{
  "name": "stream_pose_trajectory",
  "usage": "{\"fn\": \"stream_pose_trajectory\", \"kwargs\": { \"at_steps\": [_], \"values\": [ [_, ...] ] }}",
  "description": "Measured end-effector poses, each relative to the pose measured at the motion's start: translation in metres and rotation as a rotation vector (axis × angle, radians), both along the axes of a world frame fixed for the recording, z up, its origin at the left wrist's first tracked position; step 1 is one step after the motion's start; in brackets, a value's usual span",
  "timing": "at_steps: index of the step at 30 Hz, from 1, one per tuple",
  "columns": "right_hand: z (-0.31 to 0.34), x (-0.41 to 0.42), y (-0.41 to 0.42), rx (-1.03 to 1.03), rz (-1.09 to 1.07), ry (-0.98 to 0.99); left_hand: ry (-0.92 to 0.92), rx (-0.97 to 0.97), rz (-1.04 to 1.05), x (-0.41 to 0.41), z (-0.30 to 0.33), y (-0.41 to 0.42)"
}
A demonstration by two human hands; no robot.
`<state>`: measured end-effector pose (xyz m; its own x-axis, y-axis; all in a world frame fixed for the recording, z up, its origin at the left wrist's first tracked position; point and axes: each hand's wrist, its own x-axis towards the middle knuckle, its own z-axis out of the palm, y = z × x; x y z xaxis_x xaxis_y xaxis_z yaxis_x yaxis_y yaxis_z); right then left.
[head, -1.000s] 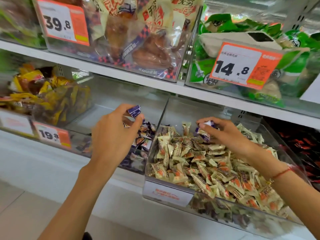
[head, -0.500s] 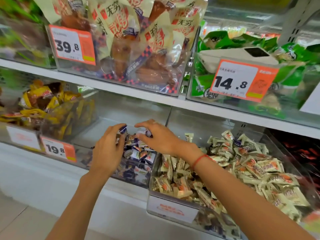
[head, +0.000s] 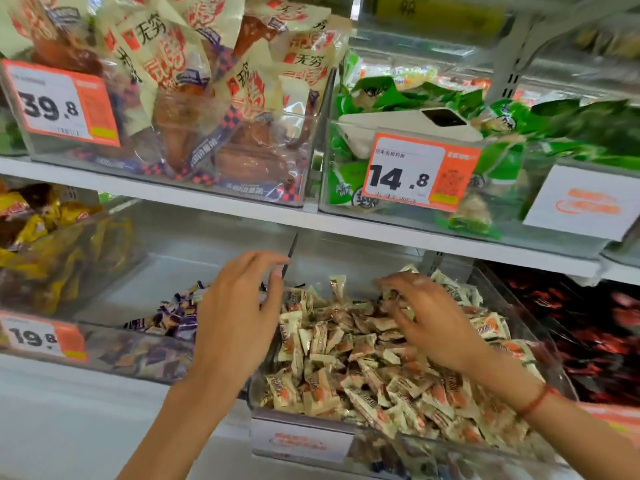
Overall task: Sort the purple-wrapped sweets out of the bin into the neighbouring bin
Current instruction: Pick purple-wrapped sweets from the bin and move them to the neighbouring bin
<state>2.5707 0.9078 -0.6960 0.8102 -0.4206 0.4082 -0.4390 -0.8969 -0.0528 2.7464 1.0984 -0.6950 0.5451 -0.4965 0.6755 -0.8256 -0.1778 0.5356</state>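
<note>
Both hands (head: 239, 327) spread over sweets (head: 349, 355)

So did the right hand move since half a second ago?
Yes. The right hand went from the purple sweets' bin rightwards across the divider, now over the cream sweets.

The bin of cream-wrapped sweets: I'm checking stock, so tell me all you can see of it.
The bin of cream-wrapped sweets is clear plastic and sits on the lower shelf, right of the bin with purple sweets. Cream-and-orange wrappers heap it nearly full. A white label fronts it. The right hand reaches into the pile, fingers spread.
</note>
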Motion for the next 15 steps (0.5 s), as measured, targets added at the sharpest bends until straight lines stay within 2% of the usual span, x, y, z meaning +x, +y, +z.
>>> {"fn": "stream_pose_trajectory", "kwargs": {
  "at_steps": [1, 3, 6, 8, 9, 11, 15],
  "values": [
    [0.000, -0.006, -0.020, 0.029, -0.111, 0.033, -0.024, 0.030, -0.095, -0.016, 0.006, -0.008],
    [0.002, -0.013, -0.054, 0.068, -0.334, 0.112, -0.064, 0.223, -0.294, -0.040, 0.009, -0.031],
    [0.000, -0.014, -0.082, 0.152, -0.548, 0.280, -0.081, 0.761, -0.475, -0.055, -0.001, -0.069],
    [-0.001, -0.007, -0.085, 0.224, -0.618, 0.399, -0.101, 1.025, -0.487, -0.051, -0.013, -0.083],
    [0.000, -0.002, -0.083, 0.245, -0.630, 0.456, -0.103, 1.057, -0.464, -0.046, -0.019, -0.085],
    [-0.002, 0.007, -0.082, 0.268, -0.593, 0.505, -0.118, 0.991, -0.380, -0.036, -0.028, -0.082],
    [-0.005, 0.015, -0.076, 0.308, -0.380, 0.369, -0.145, 0.837, -0.179, -0.033, -0.035, -0.070]
  ]
}}
